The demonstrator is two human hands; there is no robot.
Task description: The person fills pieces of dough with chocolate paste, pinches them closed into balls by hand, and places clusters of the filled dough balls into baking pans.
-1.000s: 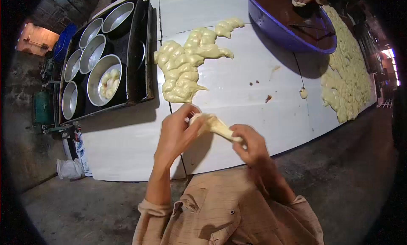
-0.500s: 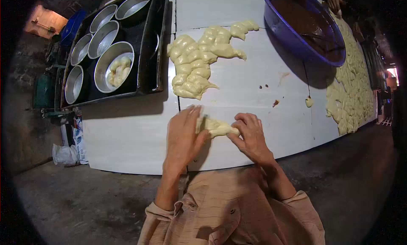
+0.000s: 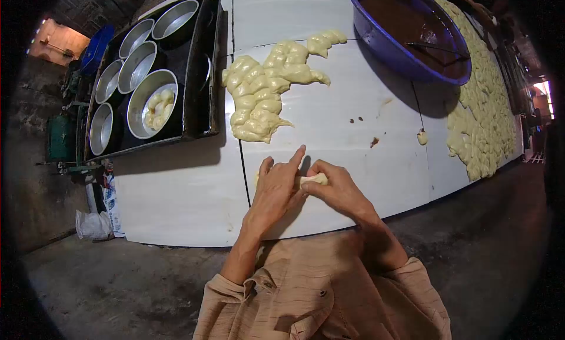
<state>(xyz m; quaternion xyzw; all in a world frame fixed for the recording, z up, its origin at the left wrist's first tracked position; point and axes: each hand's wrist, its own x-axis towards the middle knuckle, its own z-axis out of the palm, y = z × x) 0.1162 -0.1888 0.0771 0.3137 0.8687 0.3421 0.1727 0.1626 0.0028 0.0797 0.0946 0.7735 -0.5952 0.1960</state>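
Observation:
A small strip of pale dough (image 3: 318,179) lies low over the white table, mostly hidden by my hands. My left hand (image 3: 278,184) rests over its left part with the fingers apart and the index finger stretched forward. At its right end my right hand (image 3: 336,190) pinches the dough between thumb and fingers. Beyond them a lumpy patch of glossy dough (image 3: 256,96) is spread on the table. To the left, a round metal pan (image 3: 134,113) holds several small dough pieces (image 3: 160,109).
A black tray (image 3: 189,105) with several metal pans stands at the left. A purple tub (image 3: 406,60) of brown liquid is at the back right, beside a wide sheet of dough (image 3: 479,116). Dark crumbs (image 3: 374,142) dot the white table (image 3: 341,116).
The stretched dough is now shorter and largely covered. My left hand has moved right over it, closer to my right hand. The other person's hand near the tub has gone out of view.

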